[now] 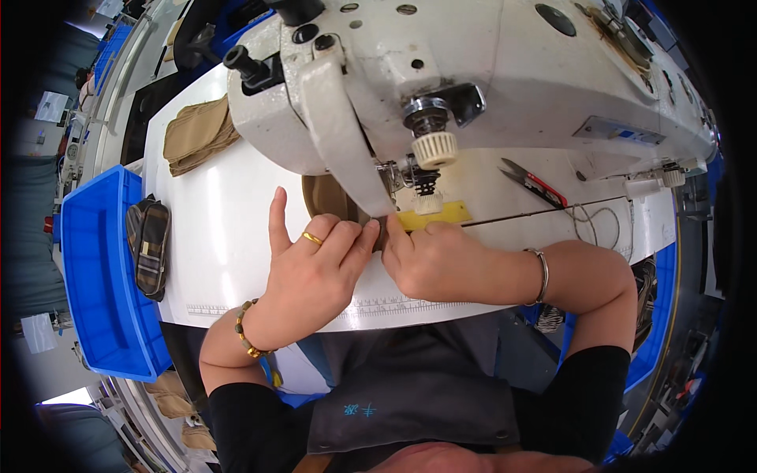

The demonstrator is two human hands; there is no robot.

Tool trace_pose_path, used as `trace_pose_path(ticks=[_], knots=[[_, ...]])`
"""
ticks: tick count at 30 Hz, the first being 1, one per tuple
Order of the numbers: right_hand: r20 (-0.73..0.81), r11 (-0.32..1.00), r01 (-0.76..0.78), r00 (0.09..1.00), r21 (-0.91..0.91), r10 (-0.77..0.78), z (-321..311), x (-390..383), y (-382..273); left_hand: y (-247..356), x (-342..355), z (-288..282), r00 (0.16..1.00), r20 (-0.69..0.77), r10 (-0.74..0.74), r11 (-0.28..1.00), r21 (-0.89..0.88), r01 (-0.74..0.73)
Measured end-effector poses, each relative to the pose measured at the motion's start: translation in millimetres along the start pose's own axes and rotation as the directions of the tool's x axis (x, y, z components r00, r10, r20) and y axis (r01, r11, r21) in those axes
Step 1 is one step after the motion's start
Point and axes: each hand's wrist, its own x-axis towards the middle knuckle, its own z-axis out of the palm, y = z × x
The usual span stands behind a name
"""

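Brown cloth (325, 197) under the sewing machine (489, 71), inward from the table (229, 244)'s near edge. Left hand (311, 264): thumb and fingers pinch the cloth's near end — little finger raised. Right hand (438, 260): fingers curled, thumb and forefinger gripping the same end. Brown cloth stack (197, 135) at the table's far left corner; plaid pouch (150, 246) along its left edge — blue bin (106, 276) just beyond. Snips (535, 183) toward the right edge.
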Motion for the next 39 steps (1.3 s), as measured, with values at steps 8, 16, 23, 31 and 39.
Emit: trace_pose_path(ticks=[8, 16, 23, 31, 39], knots=[[-0.104, 0.997, 0.063, 0.993, 0.041, -0.058, -3.5, -3.2, -11.4, -4.8, 3.4, 17.0, 0.996, -0.088, 0.002, 0.986, -0.167, -0.017], [-0.165, 0.998, 0.059, 0.985, 0.038, -0.052, -1.7, -2.4, -12.5, -1.4, 0.4, 22.0, 0.978, -0.181, 0.107, 0.994, -0.006, -0.110], [-0.137, 0.998, 0.055, 0.989, 0.041, -0.049, -1.5, -3.2, -14.7, -5.2, 6.3, 25.5, 0.993, -0.048, 0.105, 0.983, -0.146, -0.111], [-0.136, 0.996, 0.064, 0.989, 0.068, -0.055, -1.6, -2.1, -13.4, -9.0, 7.8, 24.2, 0.992, -0.024, 0.121, 0.974, -0.190, -0.123], [-0.107, 1.000, 0.000, 0.994, 0.012, 0.001, 13.4, 1.9, 0.8, -26.8, 22.3, 34.6, 0.995, -0.016, 0.101, 0.976, -0.194, -0.102]])
